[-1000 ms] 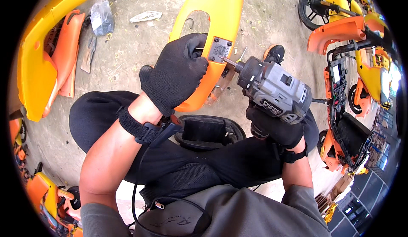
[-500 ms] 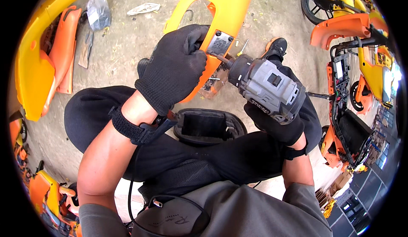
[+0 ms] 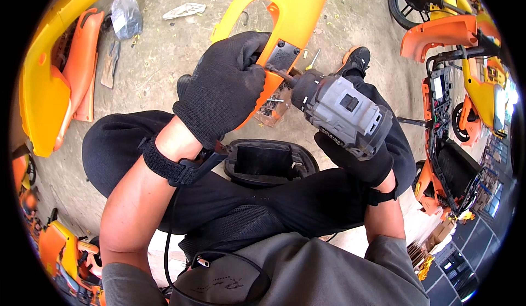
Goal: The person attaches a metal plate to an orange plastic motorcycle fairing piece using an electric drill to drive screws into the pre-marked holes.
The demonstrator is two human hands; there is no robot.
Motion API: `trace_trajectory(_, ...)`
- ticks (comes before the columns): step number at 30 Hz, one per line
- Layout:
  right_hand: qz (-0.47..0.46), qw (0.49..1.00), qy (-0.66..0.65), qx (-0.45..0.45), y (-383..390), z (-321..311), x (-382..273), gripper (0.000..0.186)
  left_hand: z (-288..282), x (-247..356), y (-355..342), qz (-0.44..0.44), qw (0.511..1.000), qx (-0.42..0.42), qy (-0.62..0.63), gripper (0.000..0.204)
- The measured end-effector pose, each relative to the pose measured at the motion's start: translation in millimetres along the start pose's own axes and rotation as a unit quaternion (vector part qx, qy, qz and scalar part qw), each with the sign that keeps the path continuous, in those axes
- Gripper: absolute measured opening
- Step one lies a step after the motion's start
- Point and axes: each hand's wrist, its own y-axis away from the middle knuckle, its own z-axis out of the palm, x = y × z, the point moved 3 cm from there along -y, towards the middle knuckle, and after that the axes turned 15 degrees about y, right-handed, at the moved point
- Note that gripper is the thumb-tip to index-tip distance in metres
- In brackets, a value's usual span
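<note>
My left hand (image 3: 222,86), in a black knit glove, is closed around the edge of a yellow and orange plastic body panel (image 3: 296,12). On the panel sits a small dark plate (image 3: 282,56) with black screws at its upper corners. My right hand (image 3: 356,160), also gloved, grips a grey cordless power driver (image 3: 345,106) from below. The driver's bit (image 3: 280,74) points left and meets the plate's lower edge, close to my left fingertips. Whether a screw is under the bit I cannot make out.
A black open tray-like housing (image 3: 271,177) lies between my legs. Behind the panel is a clear container of small parts (image 3: 274,108), with a screwdriver (image 3: 314,59) nearby. Yellow panels (image 3: 46,86) stand at left; a partly assembled scooter frame (image 3: 438,136) stands at right.
The driver has shifted slightly left and tilted a little. The panel has turned slightly, so its plate looks darker. My left hand keeps its hold.
</note>
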Motion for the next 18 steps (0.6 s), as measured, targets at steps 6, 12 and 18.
trace_trajectory(6, -0.001, 1.0, 0.02, -0.005, 4.1, 3.6, 4.4, 0.031, 0.4, 0.8, -0.2, -0.016, 1.0, -0.003, 0.001, 0.044)
trace_trajectory(12, 0.003, 0.999, 0.032, -0.003, 5.0, 1.5, 2.0, 0.03, 0.5, 0.3, 1.2, -0.015, 1.0, 0.004, 0.021, 0.044)
trace_trajectory(18, -0.002, 0.998, 0.056, -0.014, 6.7, 1.3, 7.0, 0.032, 3.9, -2.5, -0.2, -0.003, 1.0, -0.001, 0.012, 0.036)
